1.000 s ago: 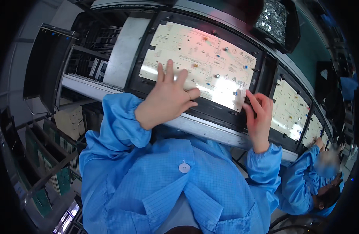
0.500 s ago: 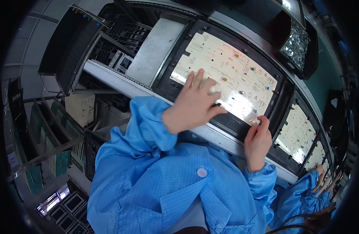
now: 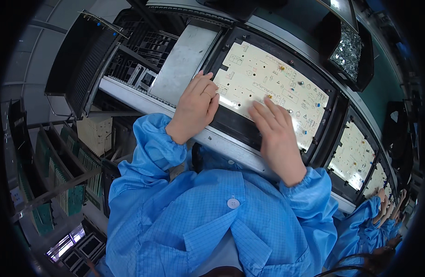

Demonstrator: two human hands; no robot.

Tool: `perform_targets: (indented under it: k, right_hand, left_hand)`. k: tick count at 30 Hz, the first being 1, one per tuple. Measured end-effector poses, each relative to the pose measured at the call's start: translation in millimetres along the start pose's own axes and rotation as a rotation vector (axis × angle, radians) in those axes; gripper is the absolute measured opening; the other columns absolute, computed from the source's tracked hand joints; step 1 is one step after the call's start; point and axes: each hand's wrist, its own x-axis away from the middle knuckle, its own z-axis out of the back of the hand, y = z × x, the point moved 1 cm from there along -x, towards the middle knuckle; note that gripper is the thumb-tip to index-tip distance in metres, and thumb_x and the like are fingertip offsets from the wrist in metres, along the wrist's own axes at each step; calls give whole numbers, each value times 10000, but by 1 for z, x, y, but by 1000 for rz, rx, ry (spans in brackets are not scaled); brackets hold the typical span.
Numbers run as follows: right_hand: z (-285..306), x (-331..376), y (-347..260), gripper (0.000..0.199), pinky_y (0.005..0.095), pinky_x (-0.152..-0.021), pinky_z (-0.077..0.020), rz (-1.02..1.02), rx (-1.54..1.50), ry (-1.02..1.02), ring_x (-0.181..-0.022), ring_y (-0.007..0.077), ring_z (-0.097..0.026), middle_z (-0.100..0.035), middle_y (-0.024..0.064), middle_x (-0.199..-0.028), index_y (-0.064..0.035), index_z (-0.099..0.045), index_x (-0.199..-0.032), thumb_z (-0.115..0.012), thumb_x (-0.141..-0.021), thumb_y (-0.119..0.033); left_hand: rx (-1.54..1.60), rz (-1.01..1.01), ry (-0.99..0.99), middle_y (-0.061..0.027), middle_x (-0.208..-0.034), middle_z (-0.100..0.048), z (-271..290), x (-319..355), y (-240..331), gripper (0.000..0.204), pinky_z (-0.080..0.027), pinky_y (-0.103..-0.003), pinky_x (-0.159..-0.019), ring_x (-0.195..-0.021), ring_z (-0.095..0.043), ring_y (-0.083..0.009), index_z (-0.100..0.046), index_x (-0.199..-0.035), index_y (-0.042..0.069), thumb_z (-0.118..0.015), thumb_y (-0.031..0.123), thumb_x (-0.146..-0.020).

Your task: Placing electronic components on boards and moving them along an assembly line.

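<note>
A cream circuit board [image 3: 242, 78] with small parts lies in a black carrier frame [image 3: 231, 121] on the metal conveyor line. My left hand [image 3: 196, 106] is at the frame's left side, its bent fingers close together over the rim beside the board's left edge; its fingertips are partly hidden. Over the board's near edge, my right hand [image 3: 277, 134] reaches with fingers stretched out and nothing in them. Whether those fingertips touch the board cannot be made out. A small orange part [image 3: 269, 97] stands just beyond them, and a blue part [image 3: 305, 132] sits to their right.
More boards in carriers [image 3: 353, 154] continue down the line at right, where other people's hands [image 3: 384, 207] work. A black bin of small shiny metal pieces [image 3: 348, 51] stands at far right. A metal plate [image 3: 184, 60] adjoins the carrier; racked green boards [image 3: 67, 198] stand at left.
My left hand has moved left off the middle of the board to the carrier's left rim. The right hand has come up and left from the near right corner, its fingers straightening over the board.
</note>
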Motion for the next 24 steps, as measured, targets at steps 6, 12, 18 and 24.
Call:
perform_targets:
  k: [6,12,18,24]
  right_hand:
    - [-29,-22,-5,549,473,-1189,-238,88,201,-99,-1399,283,-394,-528,111,-1421,-31,-584,-1309,-557,-762,15]
    - [-35,-27,-16,464,465,-1184,-253,45,309,-119,-1373,283,-432,-556,152,-1388,19,-600,-1274,-526,-827,-75]
    - [-29,-28,-11,466,463,-1175,-269,77,267,-129,-1349,298,-456,-562,171,-1373,37,-598,-1269,-521,-822,-72]
    - [-29,-30,-12,467,468,-1166,-287,89,280,-151,-1337,302,-466,-563,179,-1368,37,-599,-1267,-525,-820,-73]
  left_hand:
    - [6,10,84,-114,-1172,-573,18,-25,-17,225,-406,-420,-987,-1153,-480,-331,-639,-1015,12,-703,29,-800]
    - [156,-76,-85,-68,-1064,-624,6,-28,-44,155,-406,-377,-952,-1083,-534,-284,-660,-915,40,-720,22,-774]
    - [-10,-196,-314,-49,-1066,-647,25,-52,-39,151,-360,-403,-986,-1102,-546,-262,-669,-948,61,-710,79,-804]
    - [22,-282,-122,-40,-1064,-672,0,-108,-80,199,-384,-403,-985,-1107,-560,-258,-707,-1028,79,-689,86,-830]
